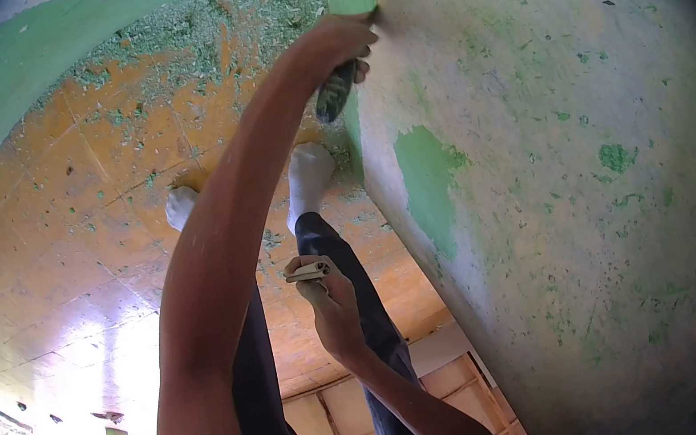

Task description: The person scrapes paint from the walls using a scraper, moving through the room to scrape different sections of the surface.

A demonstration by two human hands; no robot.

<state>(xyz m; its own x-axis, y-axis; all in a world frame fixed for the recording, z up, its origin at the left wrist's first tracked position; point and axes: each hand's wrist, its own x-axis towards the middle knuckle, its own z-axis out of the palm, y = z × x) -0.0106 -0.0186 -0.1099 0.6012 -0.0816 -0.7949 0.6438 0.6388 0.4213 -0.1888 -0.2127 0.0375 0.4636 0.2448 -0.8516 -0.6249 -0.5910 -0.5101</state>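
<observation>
Well, in the head view my left hand (344,42) is closed around a scraper-like tool (336,95), probably light and stiff, best gripped by its handle, dark with greenish smears, jutting below my fingers; its tip is beside the wall (537,216). My right fingers grasp a pale folded piece (309,272).

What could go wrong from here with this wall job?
The socked feet could slip on the paint flakes scattered over the smooth-looking floor. The scraper, held in the left hand at the patchy wall, might gouge its surface or skid if the grip shifts.
</observation>
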